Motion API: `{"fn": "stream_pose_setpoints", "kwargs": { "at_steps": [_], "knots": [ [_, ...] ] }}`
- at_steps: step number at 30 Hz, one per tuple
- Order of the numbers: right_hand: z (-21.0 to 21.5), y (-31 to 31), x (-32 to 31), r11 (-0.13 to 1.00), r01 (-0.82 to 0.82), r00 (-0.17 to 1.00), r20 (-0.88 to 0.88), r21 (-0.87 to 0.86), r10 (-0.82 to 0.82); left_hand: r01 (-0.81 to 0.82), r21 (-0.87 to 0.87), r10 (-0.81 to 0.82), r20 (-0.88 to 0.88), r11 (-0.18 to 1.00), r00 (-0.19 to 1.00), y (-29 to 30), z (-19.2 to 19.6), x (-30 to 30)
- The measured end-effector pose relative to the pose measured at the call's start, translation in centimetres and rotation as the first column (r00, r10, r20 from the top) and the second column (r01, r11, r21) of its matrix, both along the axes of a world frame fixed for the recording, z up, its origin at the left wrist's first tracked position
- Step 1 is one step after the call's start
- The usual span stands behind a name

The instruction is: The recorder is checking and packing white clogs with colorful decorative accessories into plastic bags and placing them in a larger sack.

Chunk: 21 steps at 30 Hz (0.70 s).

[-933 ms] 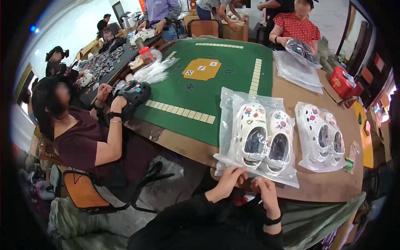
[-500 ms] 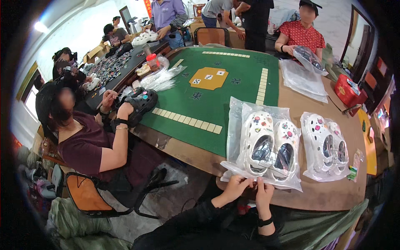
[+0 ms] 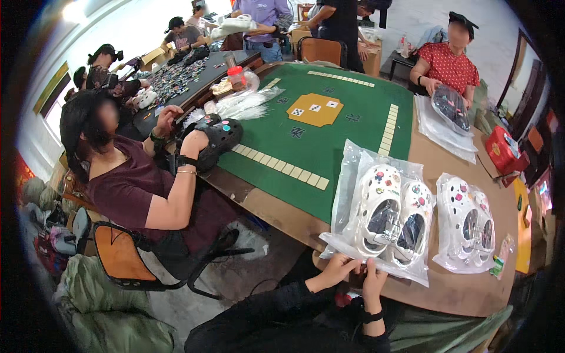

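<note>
A clear plastic bag (image 3: 341, 197) lies on the near part of the table with a pair of white clogs (image 3: 372, 219) inside, dotted with colourful charms. My left hand (image 3: 336, 270) pinches the bag's near edge. Close beside it, my right hand (image 3: 373, 282) grips the same edge, thumbs nearly meeting. The bag's end hangs slightly over the table edge. To the right lies a second bagged pair of white clogs (image 3: 465, 223), apart from my hands.
The table (image 3: 471, 288) has a green mat printed with tiles and dice. At left a seated person handles a black clog (image 3: 222, 141); across the right side another holds a bagged dark pair (image 3: 451, 109). A red box (image 3: 505, 150) and an orange-backed chair (image 3: 122, 253) stand nearby.
The whole view has shifted, with the table appearing lower and to the right. My hands keep their hold on the bag's edge. The person at left has raised a hand slightly.
</note>
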State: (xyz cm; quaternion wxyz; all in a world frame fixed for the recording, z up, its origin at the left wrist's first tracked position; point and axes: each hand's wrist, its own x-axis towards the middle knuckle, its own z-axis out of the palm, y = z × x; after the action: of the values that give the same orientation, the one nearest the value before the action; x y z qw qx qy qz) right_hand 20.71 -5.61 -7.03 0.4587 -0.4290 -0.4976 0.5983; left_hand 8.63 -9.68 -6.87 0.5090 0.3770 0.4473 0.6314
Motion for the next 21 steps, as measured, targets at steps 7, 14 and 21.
{"fn": "stream_pose_setpoints", "kwargs": {
  "at_steps": [7,14,21],
  "knots": [
    [0.3,0.1,0.0,1.000,-0.012,1.000,0.017,0.000,0.012,0.014,-0.020,-0.014,-0.009,1.000,1.000,-0.1,-0.5,0.1],
    [0.3,-0.1,0.3,0.999,-0.036,0.999,0.027,-0.002,0.036,-0.001,-0.011,0.001,0.032,1.000,0.999,-0.3,-0.2,0.6],
    [-0.9,0.0,0.5,1.000,-0.005,1.000,0.011,0.011,0.005,0.011,-0.116,-0.010,0.006,0.993,1.000,-0.3,0.3,0.4]
  ]
}}
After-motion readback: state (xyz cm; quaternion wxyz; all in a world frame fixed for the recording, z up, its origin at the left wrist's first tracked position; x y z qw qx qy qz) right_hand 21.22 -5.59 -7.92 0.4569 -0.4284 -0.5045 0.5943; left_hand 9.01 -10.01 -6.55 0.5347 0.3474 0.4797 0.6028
